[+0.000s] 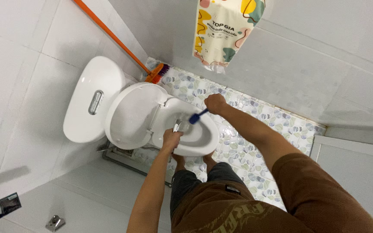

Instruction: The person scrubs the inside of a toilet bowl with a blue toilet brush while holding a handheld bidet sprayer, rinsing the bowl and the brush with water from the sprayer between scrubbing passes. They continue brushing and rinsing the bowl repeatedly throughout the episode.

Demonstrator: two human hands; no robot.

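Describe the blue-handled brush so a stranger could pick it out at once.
Find the white toilet bowl on the patterned tile floor, lid raised. The right hand grips a short blue-handled toilet brush angled down into the bowl. Unlike the long orange-handled broom leaning behind, it is short, blue and hand-held.

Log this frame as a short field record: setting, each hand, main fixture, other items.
setting: tiled bathroom, seen from above
left hand: holds a metal spray nozzle at the bowl rim
right hand: grips a blue-handled brush angled into the bowl
toilet: white, lid raised against the tank
other: orange broom leaning on the wall; patterned packet hanging above
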